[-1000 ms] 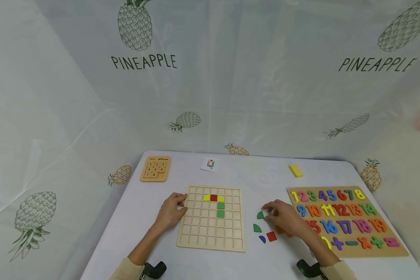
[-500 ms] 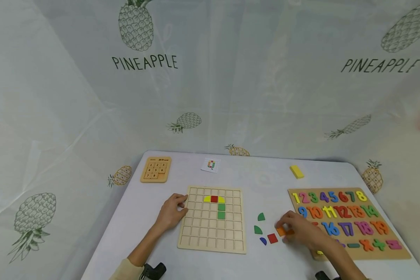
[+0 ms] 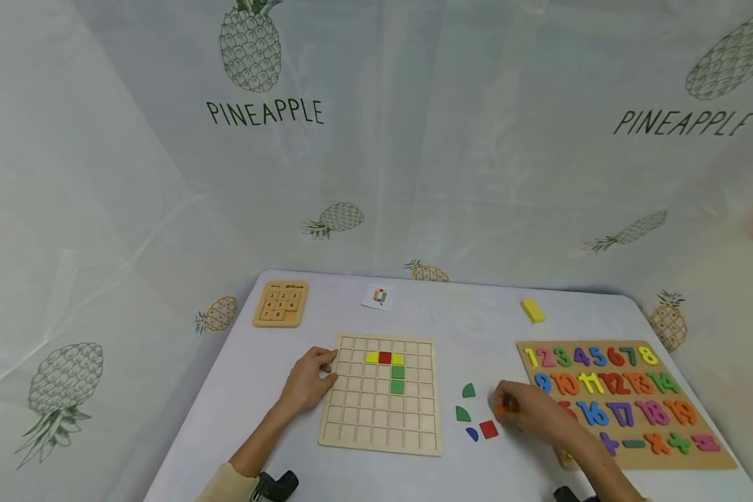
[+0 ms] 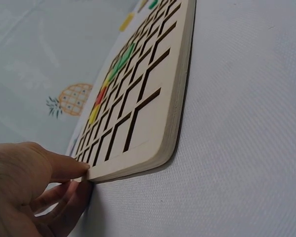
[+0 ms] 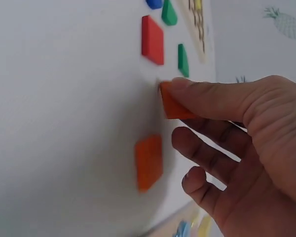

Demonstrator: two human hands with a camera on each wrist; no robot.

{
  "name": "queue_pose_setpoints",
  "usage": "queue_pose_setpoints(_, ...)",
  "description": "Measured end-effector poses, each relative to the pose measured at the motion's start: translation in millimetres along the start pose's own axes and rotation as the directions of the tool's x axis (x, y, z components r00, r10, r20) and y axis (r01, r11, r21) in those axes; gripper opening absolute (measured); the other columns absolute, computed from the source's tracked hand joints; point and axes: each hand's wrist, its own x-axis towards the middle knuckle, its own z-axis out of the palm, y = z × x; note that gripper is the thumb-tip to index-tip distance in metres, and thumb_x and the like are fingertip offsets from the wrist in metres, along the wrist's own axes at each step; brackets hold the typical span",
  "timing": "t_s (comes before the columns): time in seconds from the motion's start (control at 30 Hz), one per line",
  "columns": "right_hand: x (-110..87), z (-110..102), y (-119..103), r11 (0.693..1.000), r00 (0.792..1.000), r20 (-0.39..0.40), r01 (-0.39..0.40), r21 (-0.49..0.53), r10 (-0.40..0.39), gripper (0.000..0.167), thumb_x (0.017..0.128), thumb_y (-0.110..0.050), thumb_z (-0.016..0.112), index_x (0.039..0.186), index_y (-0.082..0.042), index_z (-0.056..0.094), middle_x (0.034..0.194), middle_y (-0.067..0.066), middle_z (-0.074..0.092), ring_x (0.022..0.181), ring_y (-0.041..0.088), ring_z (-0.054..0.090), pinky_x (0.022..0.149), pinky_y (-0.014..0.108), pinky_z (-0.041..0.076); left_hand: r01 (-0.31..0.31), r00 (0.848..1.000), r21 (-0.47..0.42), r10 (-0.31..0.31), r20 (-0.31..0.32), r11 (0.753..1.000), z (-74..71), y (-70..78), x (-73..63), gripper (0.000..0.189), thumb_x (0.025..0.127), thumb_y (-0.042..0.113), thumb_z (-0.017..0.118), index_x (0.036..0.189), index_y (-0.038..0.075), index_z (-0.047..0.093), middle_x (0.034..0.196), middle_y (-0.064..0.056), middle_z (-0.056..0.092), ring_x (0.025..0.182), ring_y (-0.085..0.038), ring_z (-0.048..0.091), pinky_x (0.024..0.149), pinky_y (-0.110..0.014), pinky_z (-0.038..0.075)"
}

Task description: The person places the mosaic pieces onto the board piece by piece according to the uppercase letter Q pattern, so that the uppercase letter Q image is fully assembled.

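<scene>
My left hand [image 3: 309,382] grips the left edge of a wooden grid board [image 3: 364,418]. In the left wrist view its thumb [image 4: 71,167] lies on the board's rim with the fingers at the side. Set in the board are a red square [image 3: 385,358] between two yellow pieces and two green squares [image 3: 398,379] below the right one. Between thumb and fingers, my right hand [image 3: 530,413] pinches an orange square tile [image 5: 175,105]. A second orange tile [image 5: 149,163] lies on the table beneath that hand, hidden in the head view.
Loose on the table are a red square [image 3: 489,429], a blue half-round piece [image 3: 472,434] and two green quarter-round pieces [image 3: 463,413]. A number puzzle board [image 3: 671,460] lies at right. Toward the back are a yellow block [image 3: 532,311], a pattern card [image 3: 378,298] and a sliding number puzzle [image 3: 280,304].
My right hand has moved from beside the upper green quarter-round piece, back and rightward to the orange tiles, and now pinches one. My left hand stays on the board's edge.
</scene>
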Motion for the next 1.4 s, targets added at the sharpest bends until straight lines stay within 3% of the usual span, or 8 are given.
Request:
queue_pose_setpoints(0.1,5.8,1.7,-11.3,0.999,0.999,-0.046,0.026,0.020,-0.025,0.014,0.088,-0.014,0.078,0.092,-0.021,0.066,0.082,-0.006,0.060,0.075,0.014,0.054,0.062,0.028,0.048,-0.009,1.000,0.008,0.009,-0.006,1.000,-0.7,0.4,0.3,0.050,0.083,0.007,0.079,0.130,0.000,0.066,0.116,-0.005,0.064,0.087,-0.013,0.060,0.072,-0.030,0.044)
queue_pose_setpoints(0.23,15.5,5.7,-31.5,0.983,0.983,-0.094,0.166,0.080,-0.159,0.012,0.089,-0.019,0.077,0.099,-0.020,0.070,0.089,-0.010,0.064,0.082,0.013,0.057,0.068,0.026,0.049,0.003,1.000,0.014,-0.003,-0.004,1.000,-0.7,0.3,1.5,0.050,0.083,0.007,0.079,0.131,0.000,0.066,0.117,-0.005,0.064,0.087,-0.012,0.059,0.072,-0.030,0.044)
queue_pose_setpoints(0.33,23.3,15.3,-50.9,0.952,0.958,-0.107,0.278,0.126,-0.265,0.013,0.090,-0.018,0.076,0.103,-0.017,0.071,0.092,-0.012,0.065,0.082,0.011,0.059,0.070,0.025,0.050,0.019,1.000,0.019,-0.020,0.005,1.000,0.3,0.2,2.4,0.051,0.083,0.008,0.079,0.132,0.001,0.065,0.118,-0.005,0.064,0.087,-0.012,0.058,0.072,-0.031,0.044)
queue_pose_setpoints(0.63,64.7,54.4,-116.4,0.856,0.876,-0.116,0.482,0.188,-0.468,0.010,0.095,-0.018,0.070,0.105,-0.018,0.073,0.095,-0.010,0.069,0.083,0.008,0.062,0.073,0.027,0.052,0.016,0.999,0.036,-0.015,-0.029,0.999,4.9,1.7,2.0,0.048,0.083,0.010,0.079,0.130,0.003,0.067,0.119,-0.004,0.066,0.090,-0.013,0.062,0.075,-0.035,0.047)
queue_pose_setpoints(0.7,75.3,60.6,-127.9,0.851,0.869,-0.127,0.494,0.179,-0.478,0.010,0.095,-0.017,0.070,0.103,-0.019,0.073,0.094,-0.010,0.069,0.082,0.007,0.063,0.073,0.027,0.052,0.009,0.999,0.030,-0.008,-0.033,1.000,6.3,1.8,2.4,0.047,0.084,0.011,0.078,0.130,0.004,0.068,0.120,-0.004,0.066,0.091,-0.013,0.063,0.076,-0.035,0.047)
queue_pose_setpoints(0.93,98.8,76.8,-155.6,0.867,0.878,-0.115,0.478,0.143,-0.465,0.009,0.095,-0.016,0.070,0.104,-0.016,0.072,0.090,-0.008,0.070,0.082,0.007,0.064,0.072,0.027,0.051,0.023,0.999,0.022,-0.022,-0.047,0.999,5.5,2.5,2.8,0.046,0.084,0.011,0.079,0.129,0.005,0.068,0.120,-0.003,0.067,0.092,-0.014,0.064,0.078,-0.036,0.048)
queue_pose_setpoints(1.13,103.8,83.2,-167.2,0.871,0.868,-0.144,0.487,0.064,-0.475,0.005,0.093,-0.015,0.072,0.098,-0.014,0.074,0.088,-0.006,0.072,0.080,0.006,0.065,0.071,0.025,0.052,0.009,0.999,0.009,-0.009,-0.039,1.000,4.8,2.6,2.6,0.046,0.084,0.012,0.078,0.129,0.005,0.068,0.122,-0.003,0.067,0.094,-0.015,0.065,0.080,-0.039,0.048)
queue_pose_setpoints(1.4,102.3,89.1,-173.2,0.871,0.864,-0.131,0.490,0.003,-0.486,0.007,0.094,-0.012,0.071,0.099,-0.011,0.075,0.095,-0.001,0.066,0.082,0.010,0.060,0.072,0.025,0.051,0.038,0.998,0.011,-0.038,-0.046,0.999,3.1,0.4,-1.4,0.046,0.083,0.009,0.079,0.127,0.005,0.069,0.119,-0.003,0.068,0.091,-0.013,0.065,0.076,-0.034,0.048)
